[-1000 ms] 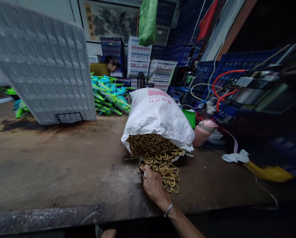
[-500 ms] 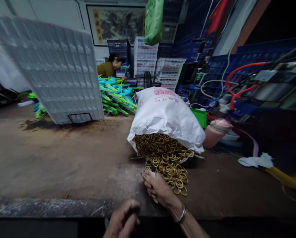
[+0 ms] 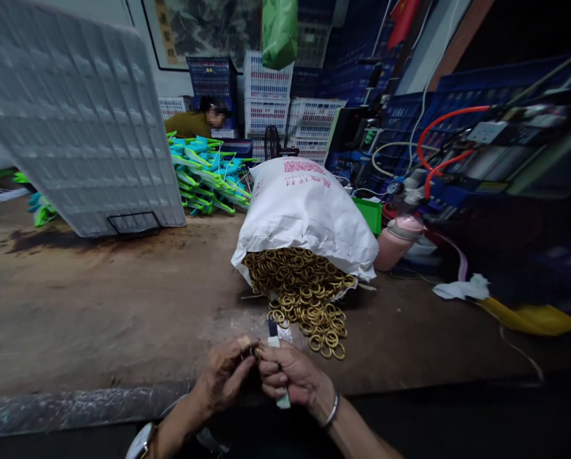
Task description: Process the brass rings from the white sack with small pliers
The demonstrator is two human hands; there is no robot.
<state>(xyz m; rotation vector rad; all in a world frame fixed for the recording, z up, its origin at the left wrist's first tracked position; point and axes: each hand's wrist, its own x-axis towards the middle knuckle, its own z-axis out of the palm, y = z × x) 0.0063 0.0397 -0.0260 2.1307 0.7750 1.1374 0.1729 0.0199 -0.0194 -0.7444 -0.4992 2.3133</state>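
Pinching what seems a ring (image 3: 255,351), the left hand (image 3: 222,377) meets the right hand (image 3: 294,375), curled round a tool (image 3: 274,342); many loose rings (image 3: 314,315) are left, spilling near from the white bag (image 3: 307,213); what's done is unclear.

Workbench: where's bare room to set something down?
Widest: bare wood between the pale panel and the bench's front edge, left of the sack. Smaller: between the spilled rings and the yellow object. Crowded: before the sack's mouth, by the right hand.

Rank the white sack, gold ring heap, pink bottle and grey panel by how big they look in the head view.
1. Grey panel, partly out of frame
2. White sack
3. Gold ring heap
4. Pink bottle
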